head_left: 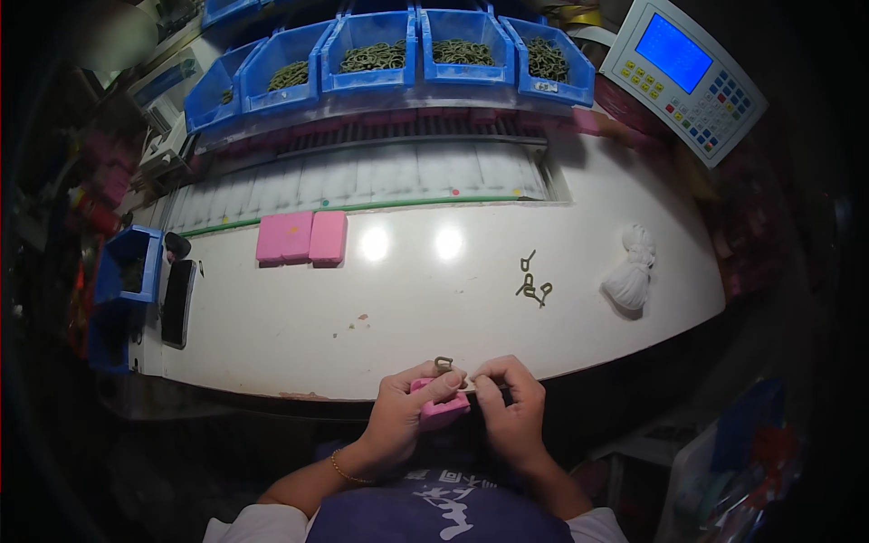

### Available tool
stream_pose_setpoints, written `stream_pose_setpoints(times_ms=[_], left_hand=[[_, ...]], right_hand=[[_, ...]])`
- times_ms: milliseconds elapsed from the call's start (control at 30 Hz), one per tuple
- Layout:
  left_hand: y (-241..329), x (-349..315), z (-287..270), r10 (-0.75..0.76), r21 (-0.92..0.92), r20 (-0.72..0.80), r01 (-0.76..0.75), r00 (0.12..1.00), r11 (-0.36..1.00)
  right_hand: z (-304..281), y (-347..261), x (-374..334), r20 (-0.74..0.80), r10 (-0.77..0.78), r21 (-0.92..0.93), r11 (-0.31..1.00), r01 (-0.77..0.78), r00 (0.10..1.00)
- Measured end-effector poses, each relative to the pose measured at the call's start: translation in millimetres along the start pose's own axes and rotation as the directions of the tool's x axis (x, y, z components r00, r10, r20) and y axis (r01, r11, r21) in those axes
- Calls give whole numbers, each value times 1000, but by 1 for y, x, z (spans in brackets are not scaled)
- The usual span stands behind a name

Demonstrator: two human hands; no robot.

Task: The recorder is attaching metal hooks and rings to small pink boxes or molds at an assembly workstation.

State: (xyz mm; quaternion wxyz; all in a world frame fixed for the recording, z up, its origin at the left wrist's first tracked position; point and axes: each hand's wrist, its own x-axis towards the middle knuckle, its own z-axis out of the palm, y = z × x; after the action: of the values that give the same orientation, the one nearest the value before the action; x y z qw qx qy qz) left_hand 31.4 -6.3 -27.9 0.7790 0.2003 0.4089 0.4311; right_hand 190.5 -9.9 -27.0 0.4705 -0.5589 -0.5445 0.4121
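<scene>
Just off the front edge of the white table, my left hand (396, 412) is closed around a pink block (442, 414) with a notch in its side. A small olive-green looped piece (444, 363) sticks up above the fingers of that hand. Close beside it, my right hand (514, 407) is pinched, thumb against fingers, at the top of the block. Something small and pale shows between the two hands, too little to make out. Several more olive-green looped pieces (530, 286) lie in a loose cluster on the table, farther off to the right.
Two pink blocks (285, 239) sit at the back left. A white tied cloth bundle (631, 276) rests on the right. Blue bins (369, 80) of green pieces line the back, near a keypad unit with a blue screen (674, 52). A phone (178, 304) lies far left.
</scene>
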Motion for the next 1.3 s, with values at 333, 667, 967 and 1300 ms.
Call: stream_pose_setpoints(times_ms=[333,667,967,1300], left_hand=[[5,-10,-4,9,-26,53,-8,999,1000],[11,-14,-2,132,106,34,-135,991,985],[2,-9,-4,101,74,25,-103,995,992],[1,-8,1,70,-23,-37,-71,997,997]], right_hand=[[23,67,-42,320,-336,-166,900,402,886],[19,62,-28,217,-368,-148,903,403,904],[-12,15,-10,79,-573,-287,770,569,816],[-9,11,-2,150,-668,-441,615,654,729]])
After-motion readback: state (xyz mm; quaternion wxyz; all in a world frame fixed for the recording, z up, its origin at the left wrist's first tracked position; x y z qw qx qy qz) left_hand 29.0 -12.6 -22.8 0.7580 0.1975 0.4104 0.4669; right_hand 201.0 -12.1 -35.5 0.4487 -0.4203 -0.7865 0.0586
